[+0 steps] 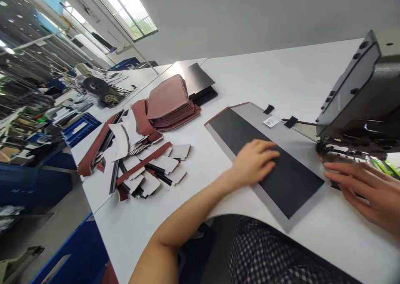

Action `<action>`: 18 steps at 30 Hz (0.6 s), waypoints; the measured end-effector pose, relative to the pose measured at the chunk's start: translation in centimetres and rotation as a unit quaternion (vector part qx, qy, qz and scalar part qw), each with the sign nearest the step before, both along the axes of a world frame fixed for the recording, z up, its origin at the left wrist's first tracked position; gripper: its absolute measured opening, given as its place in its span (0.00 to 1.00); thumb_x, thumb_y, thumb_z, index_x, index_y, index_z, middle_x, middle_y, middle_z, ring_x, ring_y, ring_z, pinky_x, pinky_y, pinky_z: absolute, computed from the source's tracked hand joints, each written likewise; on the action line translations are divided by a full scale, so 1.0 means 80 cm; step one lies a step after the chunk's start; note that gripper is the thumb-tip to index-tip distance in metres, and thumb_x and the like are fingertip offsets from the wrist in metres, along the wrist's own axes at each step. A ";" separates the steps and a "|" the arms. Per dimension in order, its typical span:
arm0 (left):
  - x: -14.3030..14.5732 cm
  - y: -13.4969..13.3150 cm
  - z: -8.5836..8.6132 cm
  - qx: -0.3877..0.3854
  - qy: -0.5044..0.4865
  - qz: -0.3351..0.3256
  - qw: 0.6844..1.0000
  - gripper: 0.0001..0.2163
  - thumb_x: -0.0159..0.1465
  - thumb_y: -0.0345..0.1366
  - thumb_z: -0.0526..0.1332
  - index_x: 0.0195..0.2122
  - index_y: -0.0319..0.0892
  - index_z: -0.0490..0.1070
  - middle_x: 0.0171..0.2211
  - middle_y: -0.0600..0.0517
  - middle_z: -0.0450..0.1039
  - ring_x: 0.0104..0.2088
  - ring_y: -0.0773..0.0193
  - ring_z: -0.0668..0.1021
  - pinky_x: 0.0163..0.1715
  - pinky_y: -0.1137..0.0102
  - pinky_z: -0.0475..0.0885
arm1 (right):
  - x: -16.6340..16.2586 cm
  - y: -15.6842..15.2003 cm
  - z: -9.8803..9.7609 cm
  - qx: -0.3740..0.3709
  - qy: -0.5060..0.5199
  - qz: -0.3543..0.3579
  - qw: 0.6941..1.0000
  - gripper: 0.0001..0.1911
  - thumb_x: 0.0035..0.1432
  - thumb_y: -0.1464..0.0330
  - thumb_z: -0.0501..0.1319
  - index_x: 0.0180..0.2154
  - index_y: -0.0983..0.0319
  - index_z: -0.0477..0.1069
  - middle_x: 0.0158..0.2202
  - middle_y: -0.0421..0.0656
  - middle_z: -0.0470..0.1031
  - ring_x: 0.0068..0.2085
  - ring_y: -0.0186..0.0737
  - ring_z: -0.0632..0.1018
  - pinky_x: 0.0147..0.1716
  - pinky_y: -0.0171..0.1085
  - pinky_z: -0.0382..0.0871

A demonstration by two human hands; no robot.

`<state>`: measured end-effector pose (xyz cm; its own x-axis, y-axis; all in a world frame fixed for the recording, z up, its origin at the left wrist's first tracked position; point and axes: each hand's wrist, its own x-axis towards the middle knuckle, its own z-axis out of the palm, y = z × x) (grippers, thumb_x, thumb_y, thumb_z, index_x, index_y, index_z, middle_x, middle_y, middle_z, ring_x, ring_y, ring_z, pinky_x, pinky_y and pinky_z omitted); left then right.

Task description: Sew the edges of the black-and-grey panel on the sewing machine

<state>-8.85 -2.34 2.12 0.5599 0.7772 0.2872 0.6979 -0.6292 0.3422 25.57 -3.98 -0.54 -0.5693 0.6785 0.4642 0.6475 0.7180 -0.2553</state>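
Two grips open, neither holding anything: left grip flat and wide on a black panel at 12 o'clock, right grip spread wide at 3 o'clock, just beside the sewing machine. Around 10 o'clock, loose cut pieces and a stack of reddish-brown leather pieces, far outnumbering the single panel at the machine.

Counting one left hand, one right hand, one sewing machine, one black panel, one grey sheet, one paper label, and one stack of reddish leather pieces.
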 end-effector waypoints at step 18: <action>0.099 -0.050 -0.009 -0.056 -0.015 -0.058 0.997 0.14 0.69 0.41 0.60 0.49 0.38 0.77 0.51 0.43 0.75 0.45 0.56 0.76 0.50 0.60 0.77 | -0.018 0.018 0.006 0.011 -0.013 0.126 0.992 0.08 0.71 0.70 0.57 0.40 0.59 0.75 0.46 0.45 0.76 0.43 0.42 0.74 0.42 0.42 0.68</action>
